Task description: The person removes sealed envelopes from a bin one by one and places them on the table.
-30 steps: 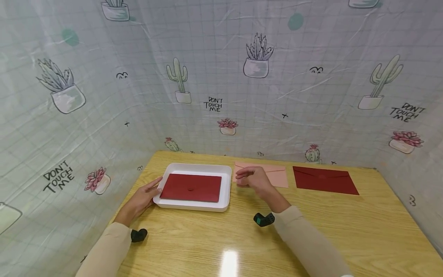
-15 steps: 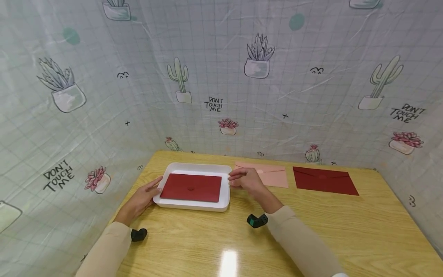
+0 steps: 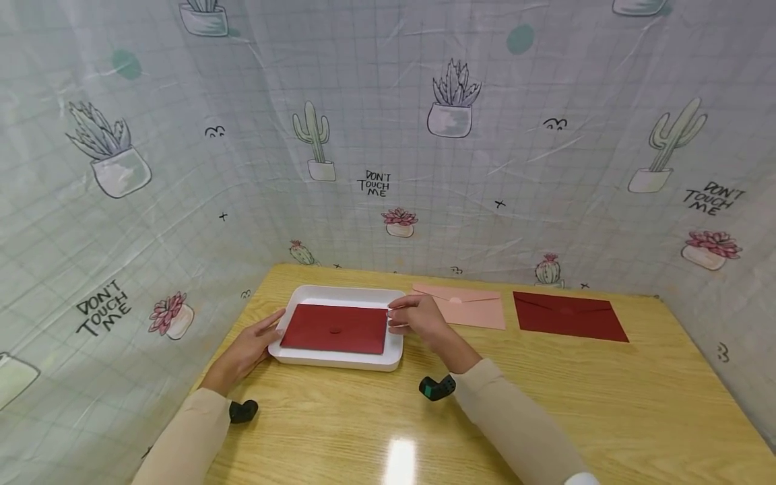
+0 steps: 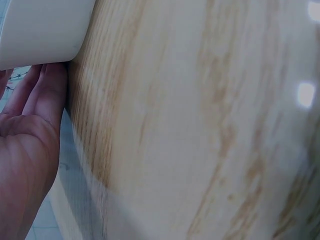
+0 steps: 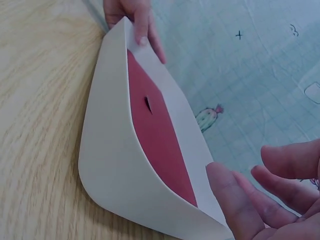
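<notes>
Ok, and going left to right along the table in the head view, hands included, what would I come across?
Left hand, white tray with a red envelope lying in it, right hand, pink envelope, maroon envelope.

Soft, even light, and there's white glare burning on the tabletop, this side of the tray! Left wrist view runs dimmer, hazy, two bright spots well off the tray.
</notes>
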Tool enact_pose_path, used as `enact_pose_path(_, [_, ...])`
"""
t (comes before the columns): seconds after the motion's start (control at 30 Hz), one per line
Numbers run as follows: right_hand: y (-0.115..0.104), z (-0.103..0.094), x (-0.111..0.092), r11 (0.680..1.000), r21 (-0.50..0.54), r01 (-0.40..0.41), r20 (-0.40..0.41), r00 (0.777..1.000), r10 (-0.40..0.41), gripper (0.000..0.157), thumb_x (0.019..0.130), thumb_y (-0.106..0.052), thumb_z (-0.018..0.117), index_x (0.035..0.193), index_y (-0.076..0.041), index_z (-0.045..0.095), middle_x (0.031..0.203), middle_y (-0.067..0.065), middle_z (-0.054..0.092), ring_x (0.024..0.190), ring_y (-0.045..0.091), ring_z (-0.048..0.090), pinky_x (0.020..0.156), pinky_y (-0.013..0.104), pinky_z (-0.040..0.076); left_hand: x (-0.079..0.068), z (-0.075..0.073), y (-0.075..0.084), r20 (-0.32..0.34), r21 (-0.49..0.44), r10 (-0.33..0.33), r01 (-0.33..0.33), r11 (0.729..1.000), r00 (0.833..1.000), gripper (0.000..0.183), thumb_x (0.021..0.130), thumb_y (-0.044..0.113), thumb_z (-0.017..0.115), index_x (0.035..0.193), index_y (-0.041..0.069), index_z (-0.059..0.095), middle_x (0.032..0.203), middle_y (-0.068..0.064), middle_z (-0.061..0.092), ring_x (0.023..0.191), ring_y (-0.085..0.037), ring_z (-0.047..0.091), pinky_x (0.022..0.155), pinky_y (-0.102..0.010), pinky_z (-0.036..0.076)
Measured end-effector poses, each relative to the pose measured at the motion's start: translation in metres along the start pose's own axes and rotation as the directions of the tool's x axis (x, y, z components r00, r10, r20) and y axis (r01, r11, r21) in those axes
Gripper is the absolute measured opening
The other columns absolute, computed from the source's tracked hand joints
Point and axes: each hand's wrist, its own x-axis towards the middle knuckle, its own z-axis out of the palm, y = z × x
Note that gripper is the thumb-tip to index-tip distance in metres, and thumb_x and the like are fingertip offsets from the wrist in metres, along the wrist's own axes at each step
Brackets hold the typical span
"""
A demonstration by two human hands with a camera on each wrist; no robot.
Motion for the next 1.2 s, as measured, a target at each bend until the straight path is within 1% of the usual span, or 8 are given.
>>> enact_pose_path(0.1, [0.001,0.003,0.001,1.000,-0.004,-0.004,0.013,1.000,0.004,0.026,0.097,0.002,0.065,0.122,0.011,0.068,0.118,0.026,0.072,0.091,0.026,0.075,0.090,0.044,0.064,0.001,0.000,0.000,-0.004,-0.002,-0.007,0.007,1.000,1.000,0.066,0.112,0.013,0.046,0.169,0.021,0.015,0.174,-0.023,0.009,0.160,-0.045,0.015,0.126,-0.058,0.025])
enact_pose_path(0.2, [0.003,0.005,0.001,1.000,-0.008,-0.016,0.027,0.999,0.016,0.028,0.098,0.002,0.063,0.124,0.011,0.066,0.121,0.029,0.070,0.095,0.028,0.075,0.090,0.043,0.064,0.001,-0.001,0.001,-0.005,-0.002,-0.010,0.010,1.000,1.000,0.066,0.111,0.013,0.047,0.169,0.021,0.016,0.174,-0.023,0.010,0.160,-0.045,0.016,0.126,-0.057,0.025])
enact_pose_path(0.3, [0.004,0.007,0.000,0.999,-0.003,-0.041,0.023,0.999,0.041,0.030,0.099,0.002,0.062,0.127,0.011,0.065,0.123,0.029,0.069,0.094,0.025,0.075,0.088,0.039,0.065,0.002,-0.003,0.001,0.010,0.003,0.005,-0.005,1.000,1.000,0.066,0.112,0.012,0.046,0.169,0.019,0.014,0.173,-0.024,0.011,0.159,-0.045,0.017,0.126,-0.056,0.026])
enact_pose_path(0.43, [0.005,0.010,0.001,0.999,0.011,-0.044,0.006,0.999,0.044,0.030,0.099,0.002,0.063,0.128,0.011,0.065,0.123,0.028,0.069,0.094,0.026,0.075,0.088,0.037,0.065,0.003,-0.003,0.002,0.022,0.008,0.025,-0.025,1.000,0.999,0.065,0.112,0.013,0.045,0.169,0.019,0.013,0.173,-0.024,0.012,0.159,-0.044,0.019,0.126,-0.056,0.026])
enact_pose_path(0.6, [0.007,0.015,0.002,0.999,0.014,-0.050,-0.003,0.999,0.050,0.028,0.099,0.002,0.063,0.125,0.010,0.066,0.119,0.024,0.070,0.096,0.025,0.075,0.089,0.035,0.064,0.003,-0.002,0.004,0.019,0.008,0.020,-0.021,1.000,1.000,0.065,0.112,0.013,0.045,0.169,0.019,0.014,0.173,-0.025,0.013,0.159,-0.044,0.020,0.125,-0.055,0.027])
enact_pose_path(0.7, [0.006,0.019,0.002,0.999,0.009,-0.053,-0.001,0.999,0.053,0.030,0.099,0.002,0.062,0.128,0.009,0.064,0.125,0.026,0.067,0.105,0.031,0.074,0.095,0.038,0.063,0.002,-0.001,0.004,0.014,0.008,0.017,-0.017,1.000,1.000,0.065,0.112,0.014,0.046,0.169,0.018,0.014,0.173,-0.025,0.013,0.159,-0.045,0.020,0.125,-0.055,0.027])
enact_pose_path(0.87, [0.003,0.026,0.002,0.999,0.000,-0.050,0.025,0.998,0.050,0.037,0.100,0.001,0.059,0.135,0.010,0.059,0.137,0.030,0.061,0.122,0.040,0.066,0.106,0.045,0.057,0.001,-0.003,0.004,-0.005,0.009,0.004,-0.004,1.000,1.000,0.065,0.112,0.013,0.046,0.169,0.019,0.015,0.173,-0.024,0.012,0.159,-0.045,0.019,0.125,-0.055,0.027])
enact_pose_path(1.2, [0.004,0.033,0.002,0.997,-0.005,-0.073,-0.001,0.997,0.073,0.040,0.101,-0.005,0.056,0.141,0.004,0.055,0.144,0.025,0.056,0.131,0.038,0.058,0.118,0.052,0.046,0.002,-0.002,0.000,-0.003,-0.027,-0.005,0.005,1.000,1.000,0.066,0.111,0.011,0.046,0.169,0.018,0.016,0.174,-0.024,0.011,0.160,-0.044,0.017,0.125,-0.055,0.026])
